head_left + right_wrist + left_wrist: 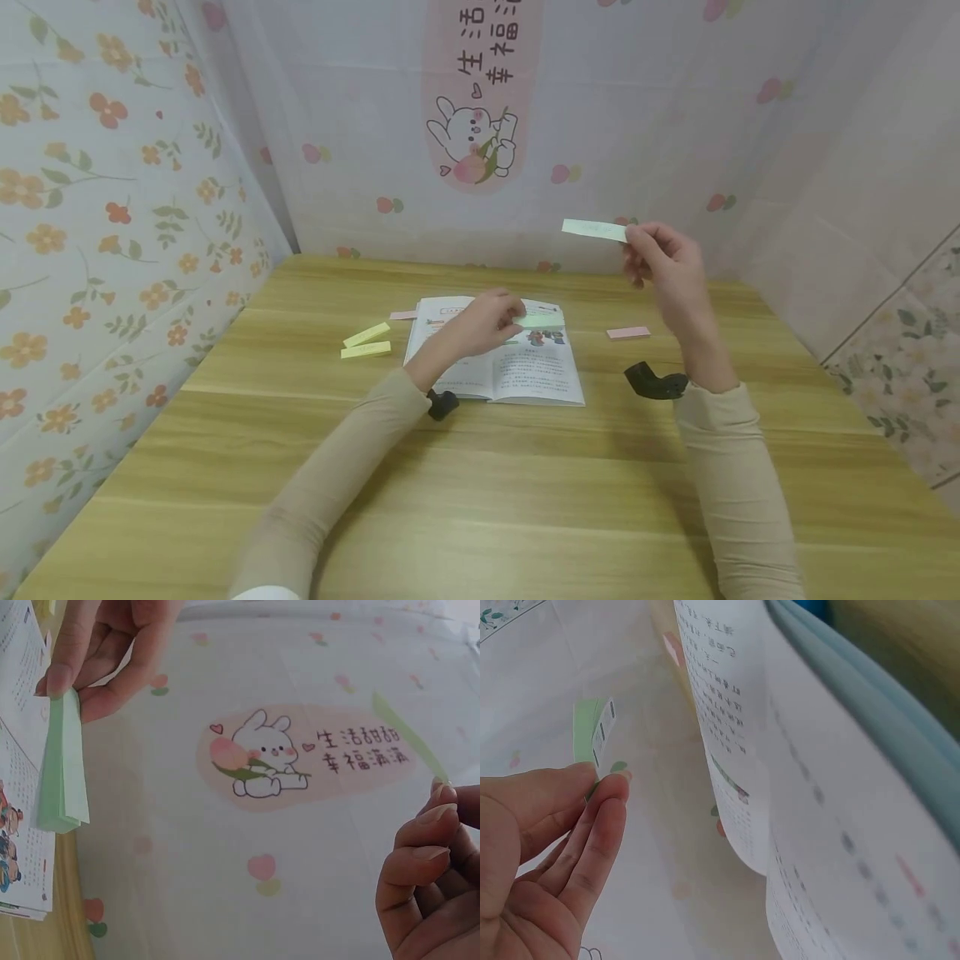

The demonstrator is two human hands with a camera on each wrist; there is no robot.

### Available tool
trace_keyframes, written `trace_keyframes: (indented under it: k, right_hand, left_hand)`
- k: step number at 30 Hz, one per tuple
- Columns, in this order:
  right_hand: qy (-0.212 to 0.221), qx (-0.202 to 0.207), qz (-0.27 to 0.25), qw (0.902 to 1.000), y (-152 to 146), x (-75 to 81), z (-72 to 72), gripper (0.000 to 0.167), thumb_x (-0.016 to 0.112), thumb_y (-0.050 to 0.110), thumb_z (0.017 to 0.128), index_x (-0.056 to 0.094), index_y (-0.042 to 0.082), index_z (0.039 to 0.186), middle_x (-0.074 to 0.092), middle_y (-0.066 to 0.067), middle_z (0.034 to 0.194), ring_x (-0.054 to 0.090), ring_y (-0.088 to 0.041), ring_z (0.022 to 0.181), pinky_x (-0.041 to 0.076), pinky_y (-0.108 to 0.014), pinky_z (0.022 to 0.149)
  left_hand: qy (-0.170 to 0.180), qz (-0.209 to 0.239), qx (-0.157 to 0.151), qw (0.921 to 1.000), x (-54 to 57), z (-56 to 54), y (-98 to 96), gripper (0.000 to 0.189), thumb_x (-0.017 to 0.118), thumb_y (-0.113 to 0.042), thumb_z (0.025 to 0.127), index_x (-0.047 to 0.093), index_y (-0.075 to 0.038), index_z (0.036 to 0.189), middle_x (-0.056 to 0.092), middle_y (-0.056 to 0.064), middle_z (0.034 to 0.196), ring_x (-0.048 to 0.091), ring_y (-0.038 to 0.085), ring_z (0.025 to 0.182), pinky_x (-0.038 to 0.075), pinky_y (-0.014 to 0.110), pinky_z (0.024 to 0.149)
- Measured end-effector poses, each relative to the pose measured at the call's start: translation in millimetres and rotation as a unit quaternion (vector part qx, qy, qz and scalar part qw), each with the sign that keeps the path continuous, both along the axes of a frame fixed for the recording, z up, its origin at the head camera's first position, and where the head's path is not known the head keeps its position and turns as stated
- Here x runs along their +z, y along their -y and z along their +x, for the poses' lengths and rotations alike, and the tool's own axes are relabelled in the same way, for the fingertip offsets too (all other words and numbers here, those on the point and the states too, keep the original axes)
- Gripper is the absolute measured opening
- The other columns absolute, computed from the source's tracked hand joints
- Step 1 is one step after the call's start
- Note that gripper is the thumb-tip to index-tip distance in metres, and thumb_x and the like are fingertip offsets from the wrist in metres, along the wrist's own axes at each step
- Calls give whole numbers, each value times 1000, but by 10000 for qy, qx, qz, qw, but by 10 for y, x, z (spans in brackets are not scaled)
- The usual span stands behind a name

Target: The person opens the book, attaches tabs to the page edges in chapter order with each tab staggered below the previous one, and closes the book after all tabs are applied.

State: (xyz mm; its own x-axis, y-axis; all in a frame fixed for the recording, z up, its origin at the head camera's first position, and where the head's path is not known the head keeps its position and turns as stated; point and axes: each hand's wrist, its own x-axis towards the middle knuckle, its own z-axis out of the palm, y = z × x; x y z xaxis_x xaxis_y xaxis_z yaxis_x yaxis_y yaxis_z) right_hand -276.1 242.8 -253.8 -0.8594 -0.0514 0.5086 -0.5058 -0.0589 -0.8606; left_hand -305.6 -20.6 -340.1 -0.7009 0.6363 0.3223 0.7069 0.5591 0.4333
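We note the right hand [667, 262] with fingers pinching a green strip [594, 229] by one end, raised above the tabletop [487, 500]. Left hand [483, 321]: fingers pinching a green pad [542, 320] by its end, over the open book [534, 375]. We judge the strip very light, limp, easily creased; best held lightly at its tip. Pad likely stiffer; we'd grip across its thickness.

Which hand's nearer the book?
Left. The left hand is over the book, holding a green pad; the right hand is up off its right side, holding a green strip.
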Motion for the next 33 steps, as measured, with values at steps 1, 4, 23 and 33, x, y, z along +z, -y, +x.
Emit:
trace_keyframes:
  k: [1,4,23,33]
  right_hand:
    - [39,-29,5,10000,-24,7,2,21,66,16,99,64,-2,89,57,-5,75,48,-15,56,37,-23,47]
    - [183,-152,88,9997,-110,22,4,22,67,19,99,64,-2,91,58,-4,76,50,-15,59,39,-22,48]
    - [419,-288,-241,9984,-406,27,-47,22,68,17,98,65,-3,91,60,-5,75,49,-15,57,40,-22,48]
    - [473,-355,-334,9977,-459,31,-34,22,68,17,98,65,-4,93,62,-5,76,51,-15,58,42,-22,50]
  left_hand:
    - [2,-9,-2,10000,2,-7,-31,22,69,-5,95,67,4,115,64,15,111,64,22,93,53,24,83]
    - [-17,-21,-35,10000,-7,-30,-127,21,69,-4,95,67,5,113,64,15,111,64,22,95,53,23,84]
    - [620,-391,-286,9969,-153,-117,-644,22,69,-7,95,68,3,114,66,12,107,64,18,94,50,17,80]
    - [806,-374,-247,9957,-160,-171,-906,24,70,-7,94,70,2,117,70,10,109,64,16,98,49,16,83]
